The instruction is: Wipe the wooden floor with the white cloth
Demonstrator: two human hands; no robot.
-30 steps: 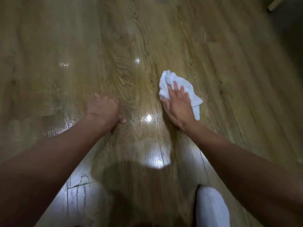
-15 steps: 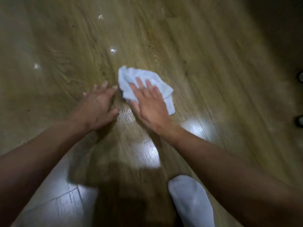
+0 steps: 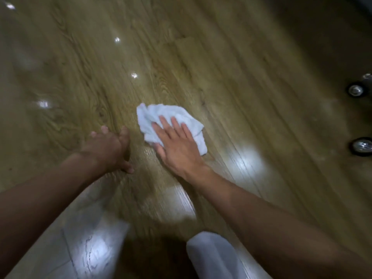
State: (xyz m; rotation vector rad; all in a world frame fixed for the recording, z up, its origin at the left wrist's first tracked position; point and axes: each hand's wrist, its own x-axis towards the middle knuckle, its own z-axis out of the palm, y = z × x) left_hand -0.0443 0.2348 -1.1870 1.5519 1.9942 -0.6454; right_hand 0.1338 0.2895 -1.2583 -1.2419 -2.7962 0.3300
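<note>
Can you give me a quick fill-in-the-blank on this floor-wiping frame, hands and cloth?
1. The cloth lies under the ____ hand.
2. The left hand rests on the bare ____, beside the cloth.
3. The cloth's colour is ____.
4. The right hand's fingers are spread ____ on the cloth, not curled round it.

Missing words: right; floor; white; flat

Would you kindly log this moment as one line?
right hand flat on white cloth | left hand braced on wooden floor
</note>
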